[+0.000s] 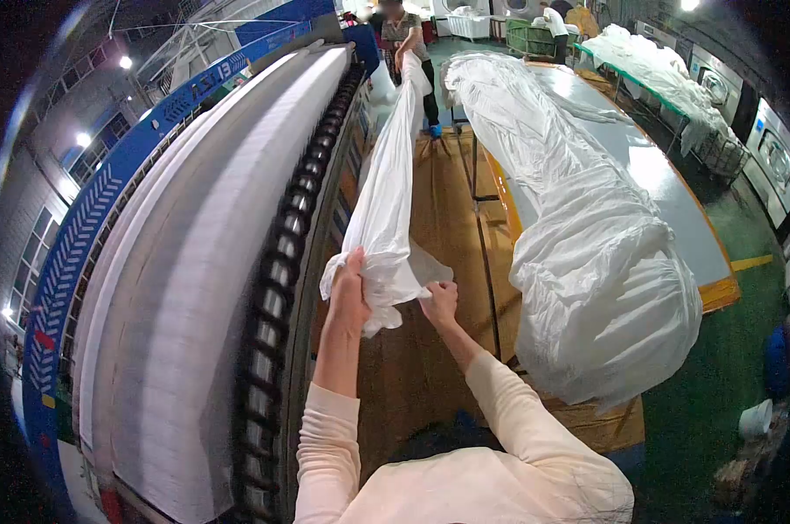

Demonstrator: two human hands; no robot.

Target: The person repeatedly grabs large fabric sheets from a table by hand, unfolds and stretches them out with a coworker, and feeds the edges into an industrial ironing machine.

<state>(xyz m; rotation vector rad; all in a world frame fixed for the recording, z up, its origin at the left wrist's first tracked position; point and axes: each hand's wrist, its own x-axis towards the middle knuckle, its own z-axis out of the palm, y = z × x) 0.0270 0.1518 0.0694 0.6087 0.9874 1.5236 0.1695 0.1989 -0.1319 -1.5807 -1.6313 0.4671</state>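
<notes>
A long white sheet (390,188) stretches away from me, gathered lengthwise, between the ironing machine and the table. My left hand (351,284) is closed on its near end, with folds hanging below the fingers. At a corner on the right of the same end, my right hand (441,301) grips the cloth in closed fingers. A co-worker (403,39) stands at the far end and holds the sheet up there. To my right, a big heap of crumpled white linen (587,262) lies along the table and hangs over its near end.
On the left runs a long flatwork ironer (185,262) with a blue side frame (50,349) and a row of dark rollers (277,279). The table (665,175) has an orange-brown edge. Further right are a green table (626,74) piled with linen, and washing machines (775,153).
</notes>
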